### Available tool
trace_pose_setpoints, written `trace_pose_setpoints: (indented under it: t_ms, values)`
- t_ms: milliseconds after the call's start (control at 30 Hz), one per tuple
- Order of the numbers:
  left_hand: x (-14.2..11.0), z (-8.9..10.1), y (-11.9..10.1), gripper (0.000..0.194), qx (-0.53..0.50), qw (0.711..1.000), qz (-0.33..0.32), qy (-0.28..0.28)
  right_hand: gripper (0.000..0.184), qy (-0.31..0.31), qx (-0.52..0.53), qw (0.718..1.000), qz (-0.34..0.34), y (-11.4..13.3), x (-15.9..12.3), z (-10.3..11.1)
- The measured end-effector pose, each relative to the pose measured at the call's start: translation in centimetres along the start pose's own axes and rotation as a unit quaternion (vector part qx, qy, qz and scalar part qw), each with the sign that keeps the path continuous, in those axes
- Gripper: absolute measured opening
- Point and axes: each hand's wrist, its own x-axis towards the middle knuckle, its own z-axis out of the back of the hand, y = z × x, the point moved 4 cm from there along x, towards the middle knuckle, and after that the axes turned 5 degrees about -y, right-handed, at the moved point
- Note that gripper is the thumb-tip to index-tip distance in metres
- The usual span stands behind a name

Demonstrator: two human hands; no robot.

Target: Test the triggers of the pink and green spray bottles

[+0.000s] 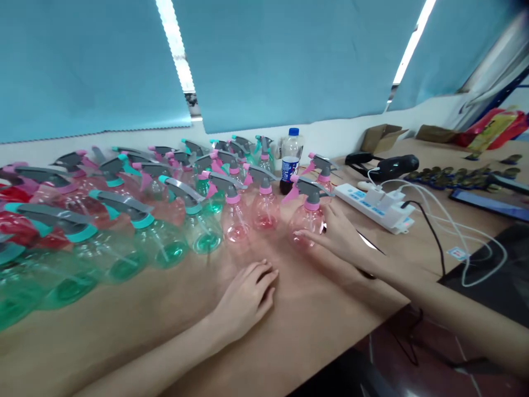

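Left fingers (268, 278) half-curled, right (317, 237) around bottle (305, 220)

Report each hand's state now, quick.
Left hand: half-open, fingers loosely curled, nothing visibly held.
Right hand: holding a pink-tinted, round, clear-plastic spray bottle.

My left hand (244, 300) is bare, its fingers (268, 279) slim and rounded at the tips, and it narrows into a long, smooth left forearm (165, 354). My right hand (342, 231) is bare too (its outline goes slightly soft with blur), with a slender thumb (317, 237). My right forearm (446, 300), like the left, is uncovered to the edge of view.
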Motion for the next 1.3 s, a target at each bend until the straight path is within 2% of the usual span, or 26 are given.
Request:
trace_pose_setpoints:
  t_ms: [200,367,667,900,1067,1100,1200,1300]
  values:
    - [3.5,-2.2,-0.6,0.031,-0.021,1.0,-0.013,0.017,0.055,0.003,-0.028,0.999,-0.025,-2.0,3.5,-1.9]
    - [5.3,-3.1,-0.3,0.031,-0.036,0.999,-0.017,0.024,0.048,0.012,-0.035,0.999,-0.027,-2.6,5.2,-3.0]
    - [6.5,-3.5,-0.2,0.032,-0.035,0.999,-0.017,0.036,0.048,0.006,-0.013,1.0,-0.02,-3.0,6.6,-4.0]
    - [6.6,-3.6,-0.2,0.033,-0.034,0.998,-0.017,0.045,0.06,-0.003,0.012,1.0,-0.019,-2.8,6.7,-4.3]
    - [6.5,-3.7,0.0,0.034,-0.034,0.998,-0.016,0.044,0.061,-0.022,0.027,0.999,-0.026,-2.8,5.9,-2.3]
    - [6.5,-3.7,0.0,0.034,-0.033,0.998,-0.017,0.045,0.057,-0.03,0.041,0.998,-0.034,-3.0,5.7,-1.5]
    - [6.5,-3.6,0.0,0.034,-0.031,0.998,-0.018,0.046,0.027,-0.025,0.089,0.994,-0.066,-4.2,4.8,0.9]
    - [6.5,-3.7,0.1,0.034,-0.03,0.998,-0.018,0.046,0.026,-0.099,0.054,0.985,-0.134,-6.9,4.2,3.0]
